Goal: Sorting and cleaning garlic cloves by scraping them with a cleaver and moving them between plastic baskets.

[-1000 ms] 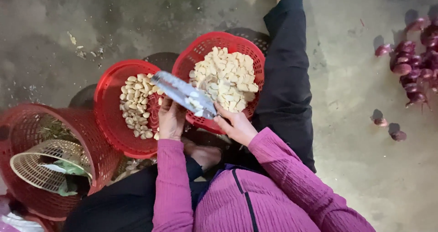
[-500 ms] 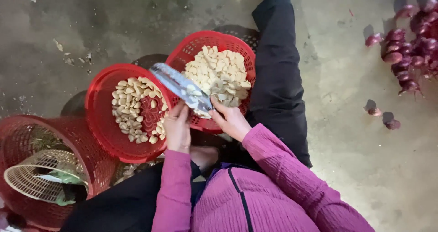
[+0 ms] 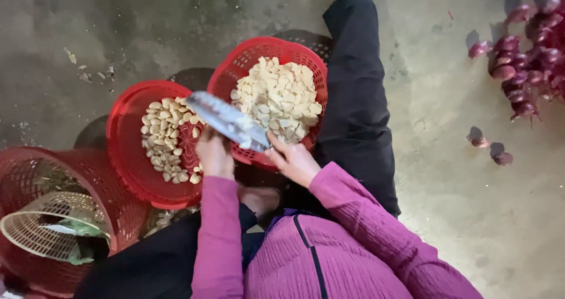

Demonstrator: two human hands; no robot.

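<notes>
- Baskets sit a shade lower and further left in the view than half a second ago, and the knife (image 3: 228,121) with both hands has drifted the same way; nothing among them has really shifted, so it looks like the head moved rather than the work.
- Far left, a big red mesh basket (image 3: 35,163) lies tipped on its side, with a pale woven strainer (image 3: 41,231) and some green scraps inside it.
- Next along, a red basket (image 3: 126,152) holds whole pale garlic cloves (image 3: 162,137), spread thin enough that the red bottom shows on the right side.
- The left hand (image 3: 215,153) is closed around the knife's lower end, over the gap between the two round baskets.
- The knife is a broad grey blade, slanting up and left from the hands across the rims of both baskets.
- The right hand (image 3: 294,160) sits just beside the blade's lower end, fingers curled narrow against it; whether it pinches a clove I cannot tell.
- Above the right hand, a second red basket (image 3: 241,60) is heaped with cut garlic pieces (image 3: 278,96).
- A black trouser leg (image 3: 359,99) runs past that basket.
- Far right, red onions (image 3: 527,57) lie on the concrete floor (image 3: 447,205), two strays nearer.
</notes>
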